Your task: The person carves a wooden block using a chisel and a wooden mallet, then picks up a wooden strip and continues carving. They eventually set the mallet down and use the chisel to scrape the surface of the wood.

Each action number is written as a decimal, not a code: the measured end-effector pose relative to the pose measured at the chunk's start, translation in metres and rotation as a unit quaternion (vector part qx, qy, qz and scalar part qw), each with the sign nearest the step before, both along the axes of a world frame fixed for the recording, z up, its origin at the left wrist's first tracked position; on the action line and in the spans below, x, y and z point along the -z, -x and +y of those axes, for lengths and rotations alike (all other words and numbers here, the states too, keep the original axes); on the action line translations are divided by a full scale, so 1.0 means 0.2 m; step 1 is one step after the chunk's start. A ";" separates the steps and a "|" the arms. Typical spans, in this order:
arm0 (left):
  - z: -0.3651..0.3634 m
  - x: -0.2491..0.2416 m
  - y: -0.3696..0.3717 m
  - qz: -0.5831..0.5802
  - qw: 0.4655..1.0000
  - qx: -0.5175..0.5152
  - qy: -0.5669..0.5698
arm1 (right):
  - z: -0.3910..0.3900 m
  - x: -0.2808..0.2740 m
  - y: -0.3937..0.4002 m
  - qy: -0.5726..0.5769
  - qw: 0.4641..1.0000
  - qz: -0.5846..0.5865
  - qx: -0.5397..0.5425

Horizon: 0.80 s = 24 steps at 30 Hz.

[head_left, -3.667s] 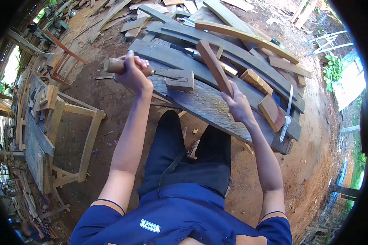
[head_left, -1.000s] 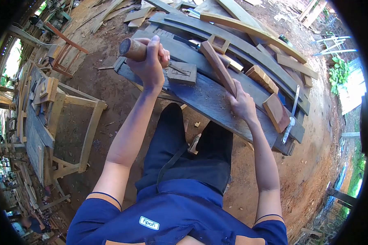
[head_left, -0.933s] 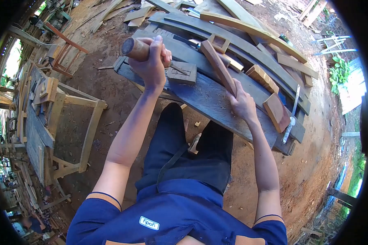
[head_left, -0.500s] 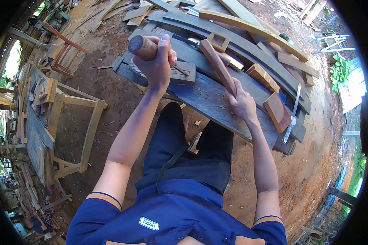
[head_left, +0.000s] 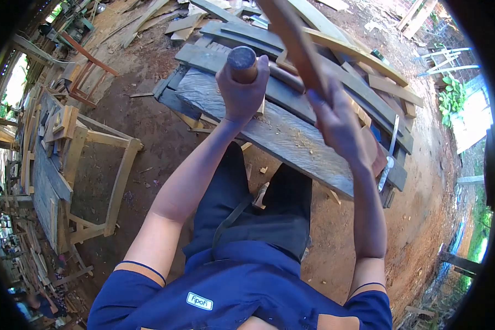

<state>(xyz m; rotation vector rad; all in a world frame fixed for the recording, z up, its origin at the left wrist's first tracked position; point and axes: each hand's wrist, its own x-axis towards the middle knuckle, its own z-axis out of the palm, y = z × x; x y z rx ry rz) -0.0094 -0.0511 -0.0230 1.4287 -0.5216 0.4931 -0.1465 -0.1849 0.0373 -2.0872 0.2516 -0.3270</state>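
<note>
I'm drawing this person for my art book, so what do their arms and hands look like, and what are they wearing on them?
The left hand and right hand wear no gloves. I see no watch on either wrist. The short sleeves are dark blue, each with an orange band near its edge. Rings? I can't tell.

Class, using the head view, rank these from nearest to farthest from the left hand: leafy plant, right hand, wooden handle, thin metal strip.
1. Wooden handle: gripped in the left hand.
2. Right hand: to its right.
3. Thin metal strip: bench's right end.
4. Leafy plant: far right, past bench.
</note>
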 end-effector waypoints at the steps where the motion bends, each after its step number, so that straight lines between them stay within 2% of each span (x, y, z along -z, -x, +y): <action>1: 0.00 0.00 0.01 -0.017 1.000 0.000 -0.008 | 0.09 -0.21 0.04 -0.047 0.999 -0.014 0.008; 2: 0.00 -0.02 0.02 -0.037 0.999 0.000 -0.016 | 0.09 -0.25 0.04 0.027 0.985 -0.171 -0.021; 4: 0.01 -0.04 0.03 -0.043 0.999 0.012 -0.015 | 0.16 -0.34 0.06 0.030 0.966 -0.255 -0.037; 6: 0.00 -0.06 0.04 -0.070 0.997 -0.018 0.008 | 0.18 -0.32 0.08 0.160 0.974 -0.145 -0.072; 7: -0.01 -0.05 0.04 -0.058 0.995 -0.008 0.086 | 0.17 -0.28 0.06 0.165 0.970 -0.131 -0.124; 8: 0.00 -0.03 0.02 -0.058 0.994 -0.005 0.088 | 0.15 -0.28 0.08 0.166 0.970 -0.130 -0.121; 10: 0.05 0.00 -0.05 0.060 0.993 0.050 0.093 | 0.15 -0.42 0.14 0.165 0.982 -0.029 -0.090; 11: 0.05 0.02 -0.06 0.070 0.994 0.036 0.079 | 0.19 -0.45 0.18 0.138 0.984 -0.099 -0.053; 12: 0.04 0.03 -0.04 0.076 0.993 0.035 0.079 | 0.21 -0.45 0.20 0.056 0.985 -0.160 -0.039; 13: 0.04 0.03 -0.03 0.069 0.994 0.040 0.071 | 0.23 -0.43 0.20 0.061 0.981 -0.178 -0.045; 14: 0.03 0.02 -0.02 0.056 0.996 0.044 0.063 | 0.24 -0.40 0.19 0.066 0.976 -0.201 -0.051; 15: 0.03 -0.06 0.03 -0.053 0.997 -0.023 0.046 | 0.23 -0.37 0.16 0.163 0.978 -0.100 -0.088; 16: 0.05 -0.04 -0.01 -0.153 0.981 -0.069 -0.094 | 0.20 -0.34 0.13 0.257 0.959 0.002 -0.117; 17: 0.04 -0.02 -0.04 -0.159 0.983 -0.067 -0.069 | 0.19 -0.34 0.13 0.271 0.954 0.001 -0.130; 18: 0.03 -0.04 -0.03 -0.161 0.984 -0.070 -0.039 | 0.19 -0.36 0.13 0.180 0.972 0.006 -0.154; 19: 0.04 -0.05 -0.02 -0.023 1.000 0.000 0.019 | 0.18 -0.31 0.12 0.149 0.980 -0.035 -0.125; 20: 0.07 -0.05 -0.01 0.117 0.988 0.068 0.075 | 0.16 -0.24 0.10 0.115 0.986 -0.074 -0.096; 22: 0.13 -0.09 0.00 0.089 0.989 0.070 0.091 | 0.10 -0.11 0.06 0.033 0.997 -0.060 -0.027; 23: 0.16 -0.10 0.01 0.145 0.982 0.061 0.102 | 0.06 -0.06 0.04 -0.016 1.000 -0.012 -0.002; 24: 0.21 -0.11 -0.01 0.199 0.972 0.054 0.112 | 0.00 0.11 0.00 0.006 1.000 0.016 0.012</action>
